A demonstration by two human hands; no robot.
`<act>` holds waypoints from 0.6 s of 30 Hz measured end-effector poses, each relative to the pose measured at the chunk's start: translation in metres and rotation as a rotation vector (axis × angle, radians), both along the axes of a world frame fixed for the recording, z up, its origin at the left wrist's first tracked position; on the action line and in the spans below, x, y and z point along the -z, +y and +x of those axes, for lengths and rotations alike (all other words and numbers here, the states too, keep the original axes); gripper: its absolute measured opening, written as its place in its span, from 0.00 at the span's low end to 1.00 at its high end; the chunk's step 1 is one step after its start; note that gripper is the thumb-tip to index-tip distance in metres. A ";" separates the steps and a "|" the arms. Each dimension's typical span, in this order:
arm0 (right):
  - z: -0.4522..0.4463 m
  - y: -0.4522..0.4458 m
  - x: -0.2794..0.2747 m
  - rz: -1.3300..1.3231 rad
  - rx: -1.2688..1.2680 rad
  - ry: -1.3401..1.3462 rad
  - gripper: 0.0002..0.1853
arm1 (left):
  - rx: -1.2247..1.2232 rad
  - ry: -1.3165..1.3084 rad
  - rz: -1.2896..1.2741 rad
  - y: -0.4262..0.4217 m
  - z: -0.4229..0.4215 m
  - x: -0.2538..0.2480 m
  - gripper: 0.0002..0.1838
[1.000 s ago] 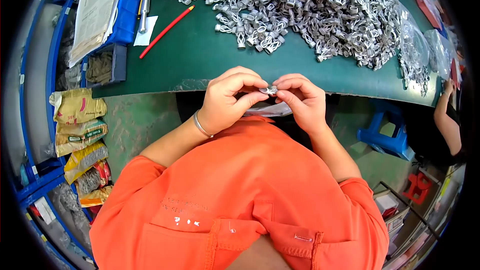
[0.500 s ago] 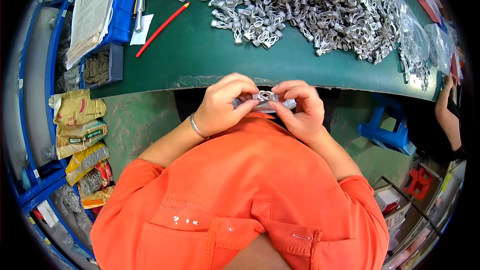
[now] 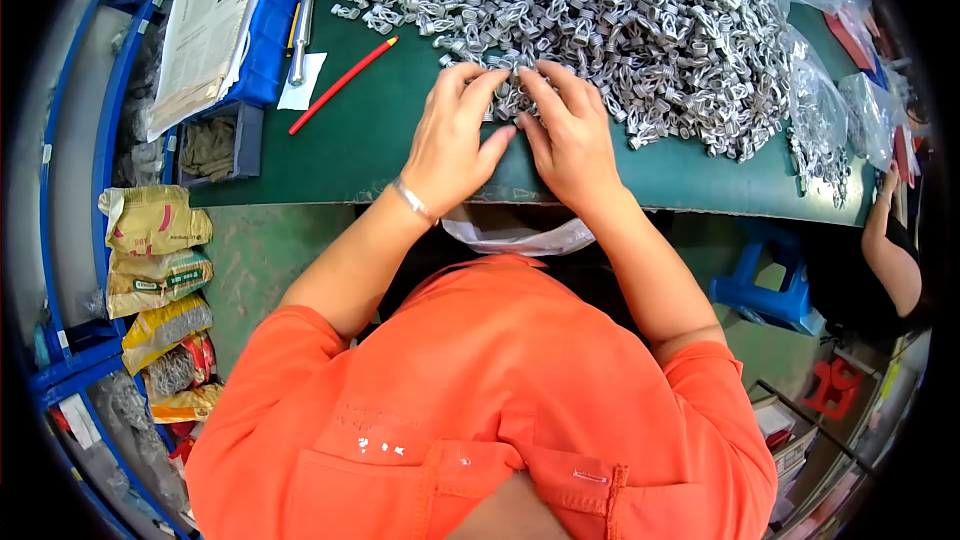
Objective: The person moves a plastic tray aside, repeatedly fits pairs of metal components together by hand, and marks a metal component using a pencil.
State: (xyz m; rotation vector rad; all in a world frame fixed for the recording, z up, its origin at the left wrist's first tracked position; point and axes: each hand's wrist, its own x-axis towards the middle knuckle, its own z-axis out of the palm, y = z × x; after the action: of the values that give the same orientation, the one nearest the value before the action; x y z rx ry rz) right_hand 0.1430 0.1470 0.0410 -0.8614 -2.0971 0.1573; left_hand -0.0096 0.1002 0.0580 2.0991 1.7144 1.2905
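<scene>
Fittings (image 3: 650, 30) lie in a broad heap across the far part of the green table (image 3: 400, 165), with a looser fringe along the near edge, and from my end of the feed I see both hands at that fringe. My left hand (image 3: 455, 135) has its thumb well apart from its fingers, the fingertips at the edge of the heap. My right hand (image 3: 575, 140) faces it in the same way, thumb and forefinger parted. A few fittings show in the gap between the two hands; whether any fingertip presses on one, I cannot tell.

As for progress, I judge the work far from over, since the heap is large. I cannot point to anything as done: the fittings look much alike from here, and I make out no separate finished lot. Over to the right, small metal parts show by a clear bag (image 3: 820, 90), but whether they are in it or beneath it is unclear to me. Below the table edge, in front of the orange shirt (image 3: 480, 360), sits a white bag (image 3: 515, 235) whose contents I cannot see. On the left, a red pencil (image 3: 343, 86) lies apart from the heap, near a blue bin (image 3: 285, 10), with neither hand touching it.
</scene>
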 end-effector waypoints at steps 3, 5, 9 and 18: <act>0.004 0.005 0.013 -0.110 -0.083 0.036 0.16 | 0.076 -0.080 -0.102 0.009 -0.001 0.013 0.12; 0.017 -0.003 0.014 -0.158 -0.091 0.048 0.13 | 0.181 0.007 -0.066 -0.001 0.000 0.017 0.10; 0.033 -0.023 0.009 -0.062 -0.075 0.057 0.11 | 0.225 -0.105 -0.106 -0.018 0.004 0.018 0.07; 0.043 -0.041 0.004 -0.420 -0.036 0.414 0.10 | 0.074 0.018 0.042 -0.024 0.007 0.000 0.19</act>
State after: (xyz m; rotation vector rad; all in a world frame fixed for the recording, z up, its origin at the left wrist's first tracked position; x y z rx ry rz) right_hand 0.1858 0.1060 0.0374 -0.9391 -1.7109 0.7511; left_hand -0.0022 0.0760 0.0581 2.1815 1.6132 1.3017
